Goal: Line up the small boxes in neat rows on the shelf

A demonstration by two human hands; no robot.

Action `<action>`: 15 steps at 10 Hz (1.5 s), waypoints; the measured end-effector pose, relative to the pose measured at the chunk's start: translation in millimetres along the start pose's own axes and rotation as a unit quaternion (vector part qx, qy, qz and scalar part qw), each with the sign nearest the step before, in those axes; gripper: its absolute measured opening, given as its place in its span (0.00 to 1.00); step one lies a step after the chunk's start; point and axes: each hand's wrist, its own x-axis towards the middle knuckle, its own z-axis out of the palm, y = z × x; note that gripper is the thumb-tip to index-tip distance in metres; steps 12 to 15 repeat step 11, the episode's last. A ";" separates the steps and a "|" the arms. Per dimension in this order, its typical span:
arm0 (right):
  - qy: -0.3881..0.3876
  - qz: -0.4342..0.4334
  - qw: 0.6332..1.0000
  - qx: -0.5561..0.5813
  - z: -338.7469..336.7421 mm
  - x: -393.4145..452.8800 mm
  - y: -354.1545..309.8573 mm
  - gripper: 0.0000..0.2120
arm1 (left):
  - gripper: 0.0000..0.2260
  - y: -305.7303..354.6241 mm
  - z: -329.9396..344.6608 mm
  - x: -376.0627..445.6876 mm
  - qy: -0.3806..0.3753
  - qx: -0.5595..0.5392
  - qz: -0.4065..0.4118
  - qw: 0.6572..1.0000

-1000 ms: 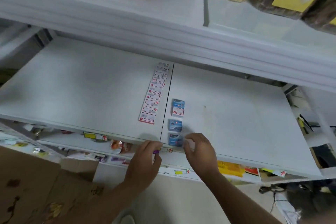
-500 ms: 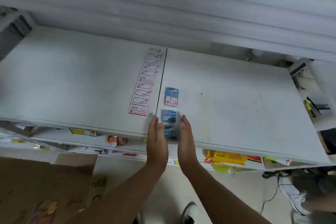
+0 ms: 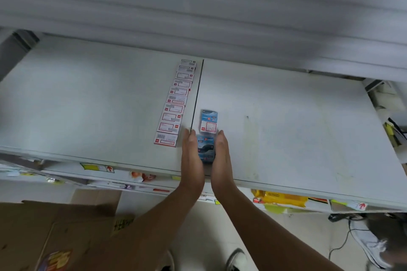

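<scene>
Our left hand (image 3: 191,156) and right hand (image 3: 222,156) flat, pressing blue boxes (image 3: 206,147) between them, white-box row (image 3: 174,103) left of our left hand, shelf (image 3: 297,127) beneath.

Ten white boxes (image 3: 175,103) with red borders, flat, edge to edge in one straight file toward 12 o'clock on the white shelf (image 3: 88,103). At 3 o'clock of it, three blue boxes (image 3: 207,136) in a shorter file, the front two pressed between flat palms.
</scene>
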 end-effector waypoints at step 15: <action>-0.033 -0.043 0.993 -0.109 -10.8 33.5 -51.0 0.16 | 0.09 41.1 14.2 31.5 -0.066 0.173 0.109 0.977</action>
